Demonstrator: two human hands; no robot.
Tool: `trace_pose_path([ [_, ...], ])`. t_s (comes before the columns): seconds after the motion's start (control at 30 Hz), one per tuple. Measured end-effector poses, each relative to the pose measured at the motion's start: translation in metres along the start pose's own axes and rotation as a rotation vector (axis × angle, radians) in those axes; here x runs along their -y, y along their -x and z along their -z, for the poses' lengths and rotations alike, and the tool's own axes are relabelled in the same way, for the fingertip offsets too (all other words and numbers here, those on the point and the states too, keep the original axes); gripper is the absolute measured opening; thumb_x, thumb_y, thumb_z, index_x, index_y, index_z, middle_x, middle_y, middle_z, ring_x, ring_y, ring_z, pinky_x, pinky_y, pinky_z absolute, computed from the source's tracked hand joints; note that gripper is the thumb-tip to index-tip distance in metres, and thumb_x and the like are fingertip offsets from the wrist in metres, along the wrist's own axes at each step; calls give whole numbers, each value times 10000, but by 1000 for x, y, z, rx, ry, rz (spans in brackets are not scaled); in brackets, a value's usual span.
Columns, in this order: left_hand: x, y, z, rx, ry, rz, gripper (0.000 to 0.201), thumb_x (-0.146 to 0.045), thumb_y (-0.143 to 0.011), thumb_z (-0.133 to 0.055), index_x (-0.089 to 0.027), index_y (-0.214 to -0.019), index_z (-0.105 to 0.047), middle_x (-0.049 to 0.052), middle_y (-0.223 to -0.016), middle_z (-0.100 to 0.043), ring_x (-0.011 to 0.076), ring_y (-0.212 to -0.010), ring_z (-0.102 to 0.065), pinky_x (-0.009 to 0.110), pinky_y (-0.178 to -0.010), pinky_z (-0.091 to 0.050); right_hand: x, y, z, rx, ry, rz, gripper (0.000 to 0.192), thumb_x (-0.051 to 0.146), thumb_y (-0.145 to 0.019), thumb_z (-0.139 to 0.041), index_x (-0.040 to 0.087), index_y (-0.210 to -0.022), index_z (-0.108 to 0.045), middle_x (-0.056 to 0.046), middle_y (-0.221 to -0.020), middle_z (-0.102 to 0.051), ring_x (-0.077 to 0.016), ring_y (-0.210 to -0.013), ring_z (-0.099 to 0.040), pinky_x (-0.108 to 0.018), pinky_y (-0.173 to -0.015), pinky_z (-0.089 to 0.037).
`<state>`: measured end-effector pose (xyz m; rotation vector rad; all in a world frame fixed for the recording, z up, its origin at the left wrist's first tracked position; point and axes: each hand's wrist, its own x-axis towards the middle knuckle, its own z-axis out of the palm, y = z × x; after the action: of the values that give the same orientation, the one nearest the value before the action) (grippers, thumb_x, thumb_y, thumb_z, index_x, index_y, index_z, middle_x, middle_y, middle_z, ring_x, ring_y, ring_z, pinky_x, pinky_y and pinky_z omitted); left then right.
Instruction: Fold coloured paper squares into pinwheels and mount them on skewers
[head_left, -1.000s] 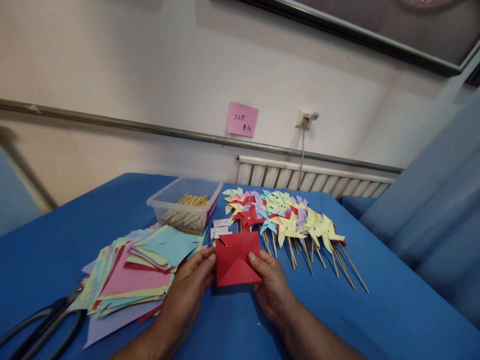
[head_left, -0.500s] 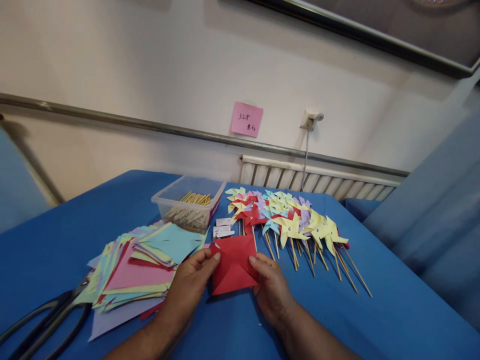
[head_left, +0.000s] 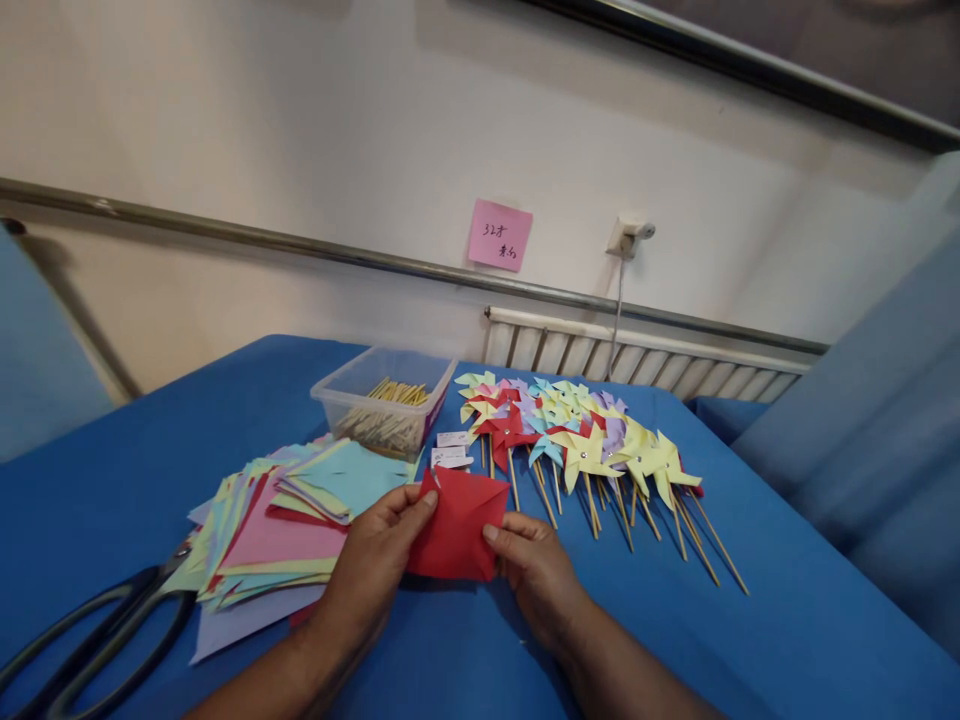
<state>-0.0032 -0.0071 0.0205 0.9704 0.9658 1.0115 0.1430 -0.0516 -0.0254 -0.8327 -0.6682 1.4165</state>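
Observation:
A red paper square (head_left: 456, 528) with fold creases is held between both hands just above the blue table (head_left: 750, 640). My left hand (head_left: 373, 572) pinches its left edge near the top corner. My right hand (head_left: 534, 570) grips its right side with thumb and fingers. To the left lies a fanned stack of coloured paper squares (head_left: 281, 525). Behind and to the right, several finished paper pinwheels on wooden sticks (head_left: 585, 445) are spread out.
A clear plastic tub of wooden sticks (head_left: 386, 405) stands behind the paper stack. Small white packets (head_left: 452, 450) lie beside it. Large black scissors (head_left: 82, 640) rest at the near left edge. A pink note (head_left: 499, 236) is stuck on the wall.
The red paper has turned and tilted in my hands, its left side folding toward me. My left thumb has moved up to its top corner.

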Motion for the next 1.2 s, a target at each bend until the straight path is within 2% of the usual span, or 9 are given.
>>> trace_pose_path([
  [0.2,0,3,-1,59,38,35,202,-364,-711,-674,-171,-761,-643,1,-704,-681,124,-605,-572,224,-607,-449,7,2,-3,-22,-129,-28,157,256,-673,-732,128,-760,-706,-29,-637,-657,-105,-523,-545,-217,-538,-418],
  [0.5,6,1,2,69,41,41,209,-362,-703,-685,-163,-730,-628,-18,-618,-637,127,-578,-577,222,-571,-438,6,1,-2,-71,-81,-25,186,294,-664,-739,122,-697,-679,-5,-566,-619,-76,-460,-486,-188,-478,-374],
  [0.67,2,6,-2,180,111,90,241,-336,-740,-663,-157,-902,-668,42,-748,-711,172,-681,-641,285,-686,-487,3,2,3,-20,-7,12,194,321,-698,-710,133,-681,-666,9,-536,-580,-76,-464,-456,-195,-493,-352],
  [0.77,2,8,-3,197,102,138,311,-302,-725,-686,-143,-991,-665,81,-825,-732,190,-708,-658,303,-701,-498,0,1,7,4,143,21,225,345,-711,-693,138,-640,-642,14,-517,-561,-89,-476,-471,-212,-517,-375],
  [0.87,4,7,-3,181,86,166,338,-256,-687,-722,-122,-993,-670,105,-850,-737,208,-735,-669,306,-702,-506,-1,0,8,-7,319,102,206,357,-748,-646,152,-733,-643,-7,-611,-605,-125,-564,-538,-251,-582,-430],
  [0.93,6,6,-2,161,116,175,330,-245,-681,-724,-117,-982,-674,109,-845,-740,218,-733,-676,322,-711,-513,1,2,6,-103,470,259,190,322,-772,-607,176,-893,-624,-34,-771,-639,-156,-689,-579,-279,-649,-457],
  [1.03,6,5,-2,96,173,181,311,-236,-680,-720,-128,-969,-675,104,-839,-744,231,-720,-684,357,-728,-524,8,12,0,-194,823,566,384,202,-749,-593,218,-1127,-522,-83,-1091,-583,-216,-999,-547,-348,-816,-454],
  [1.1,5,4,-2,62,199,178,291,-235,-684,-715,-131,-953,-677,106,-855,-743,237,-735,-685,365,-735,-527,13,22,-7,-86,1068,696,466,126,-727,-568,221,-1176,-488,-105,-1257,-479,-250,-1184,-433,-419,-951,-387],
  [1.2,4,5,0,54,228,187,264,-241,-702,-699,-123,-938,-681,115,-889,-739,234,-765,-682,348,-739,-526,14,34,-19,98,1356,757,562,43,-692,-530,226,-1220,-468,-104,-1412,-304,-286,-1311,-262,-506,-1044,-264],
])
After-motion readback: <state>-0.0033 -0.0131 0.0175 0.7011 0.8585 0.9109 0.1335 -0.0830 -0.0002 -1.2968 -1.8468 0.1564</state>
